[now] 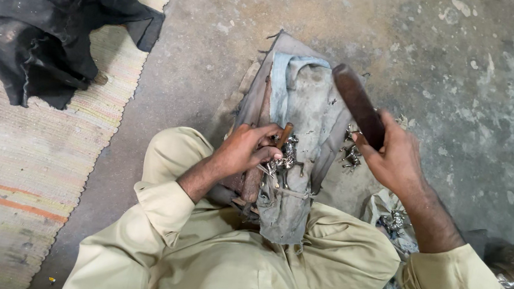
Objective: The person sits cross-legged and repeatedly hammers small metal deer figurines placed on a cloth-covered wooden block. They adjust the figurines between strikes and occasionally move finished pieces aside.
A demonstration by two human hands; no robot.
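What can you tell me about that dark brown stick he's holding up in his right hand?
The stick is a thick, rounded bar, dark reddish-brown and worn smooth, seemingly wood. Its blunt upper end points up and to the left, tilted over the grey cloth on the person's lap. The right hand wraps its lower end, hiding that part. It hangs in the air, touching nothing but the hand.

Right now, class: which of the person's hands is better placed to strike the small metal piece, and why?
Right. The right hand grips the dark wooden mallet, raised beside the cloth-covered block. The left hand is occupied, pinning the shiny metal piece and a small tool against the cloth.
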